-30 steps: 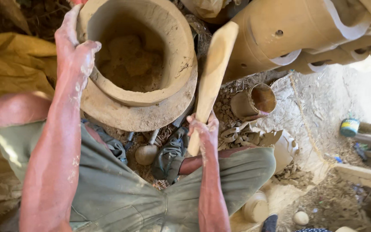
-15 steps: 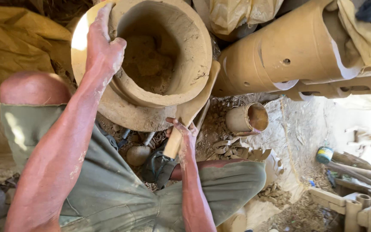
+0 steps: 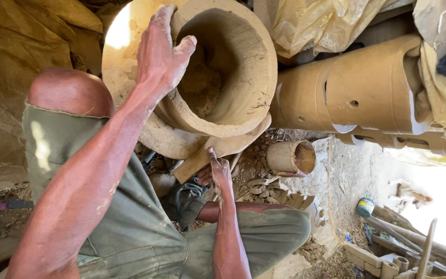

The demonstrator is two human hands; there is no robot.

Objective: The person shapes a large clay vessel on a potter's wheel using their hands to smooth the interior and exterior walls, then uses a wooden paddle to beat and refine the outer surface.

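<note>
**Two hands on a raw clay pot, seen from above**

So the big round tan clay pot (image 3: 233,77) with thick walls sits on a wider flat clay disc (image 3: 125,62) right in front of the person's knees, mouth pointing up, with lumpy clay visible down inside. The left hand (image 3: 161,57) is draped over the near rim of it, fingers spread flat on the outer wall and the thumb hooked over the lip into the opening, so it's more of a loose open grip than a fist. The right hand (image 3: 218,173) is lower down, closed around the handle end of a flat pale wooden paddle (image 3: 218,150) whose blade lies against the underside of the pot, just below the outer wall.

The person sits in olive green shorts (image 3: 130,227), one bare knee (image 3: 68,93) up on the left just beside the disc. Right of the pot lie long tan clay cylinders (image 3: 362,93) with round holes and cut-outs, stacked on their sides. A small clay cup-like tube (image 3: 292,157) lies on the dirt floor near the paddle, with broken clay scraps (image 3: 269,191) beside it. Yellowish plastic sheeting (image 3: 316,20) hangs over the top, and a small green tin (image 3: 365,206) sits well apart at the lower right
</note>
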